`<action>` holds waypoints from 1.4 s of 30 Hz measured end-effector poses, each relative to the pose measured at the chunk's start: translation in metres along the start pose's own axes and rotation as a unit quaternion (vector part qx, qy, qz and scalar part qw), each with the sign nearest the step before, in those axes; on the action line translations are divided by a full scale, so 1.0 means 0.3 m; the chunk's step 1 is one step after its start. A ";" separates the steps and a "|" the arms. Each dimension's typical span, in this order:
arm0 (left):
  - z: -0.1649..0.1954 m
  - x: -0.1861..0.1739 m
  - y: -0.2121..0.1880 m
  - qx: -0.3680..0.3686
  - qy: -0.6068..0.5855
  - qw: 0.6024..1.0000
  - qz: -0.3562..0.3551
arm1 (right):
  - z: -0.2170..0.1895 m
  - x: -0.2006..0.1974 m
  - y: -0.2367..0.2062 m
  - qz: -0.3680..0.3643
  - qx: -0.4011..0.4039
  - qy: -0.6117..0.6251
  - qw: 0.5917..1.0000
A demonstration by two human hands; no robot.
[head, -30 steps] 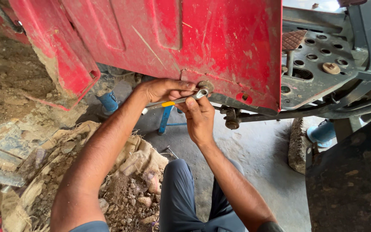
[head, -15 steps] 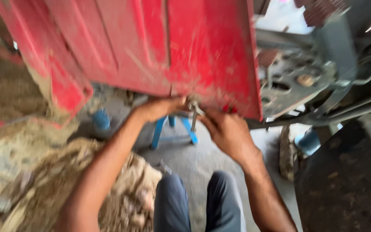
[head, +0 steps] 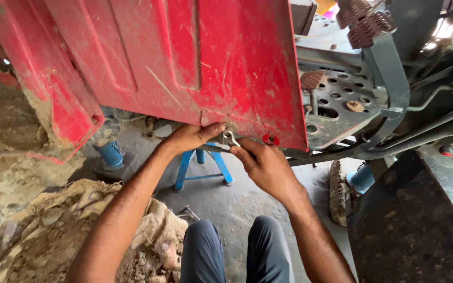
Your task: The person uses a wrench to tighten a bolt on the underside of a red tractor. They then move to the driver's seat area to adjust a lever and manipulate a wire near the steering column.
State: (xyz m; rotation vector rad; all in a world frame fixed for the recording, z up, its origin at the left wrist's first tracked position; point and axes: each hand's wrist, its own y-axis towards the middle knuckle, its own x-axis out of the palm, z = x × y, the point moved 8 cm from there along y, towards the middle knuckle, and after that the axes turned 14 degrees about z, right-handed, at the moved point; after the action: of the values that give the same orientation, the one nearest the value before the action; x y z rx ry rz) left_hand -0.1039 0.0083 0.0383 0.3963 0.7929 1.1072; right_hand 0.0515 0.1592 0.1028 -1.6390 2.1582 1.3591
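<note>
Head camera looks down, close over hands (head: 226,152).

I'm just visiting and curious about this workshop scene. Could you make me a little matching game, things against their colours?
Things:
1. body panel
2. support stand
3. wrench
4. perforated footplate

Colours:
A. blue
B. grey
C. red
D. silvery metal

Pairs: 1-C, 2-A, 3-D, 4-B

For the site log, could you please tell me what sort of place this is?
Probably a vehicle repair yard: a scratched red metal body panel overhead, a blue metal support stand on the concrete floor, and a perforated grey metal footplate.
</note>
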 end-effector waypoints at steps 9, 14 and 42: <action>-0.169 0.027 -0.069 -0.303 -0.297 0.905 0.030 | -0.005 0.043 -0.001 0.039 0.032 0.104 0.993; -0.139 0.056 -0.043 -0.228 -0.380 0.896 -0.031 | -0.021 0.075 -0.047 0.037 0.018 0.105 0.994; -0.038 0.098 -0.045 -0.279 -0.381 0.860 -0.195 | 0.056 0.180 -0.062 0.014 0.057 0.264 0.963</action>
State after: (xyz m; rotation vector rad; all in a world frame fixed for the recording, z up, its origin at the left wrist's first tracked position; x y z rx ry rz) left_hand -0.0972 0.0283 0.0112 0.1373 -0.1678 0.6563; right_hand 0.0377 0.1319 0.0517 -2.1136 2.4776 0.8409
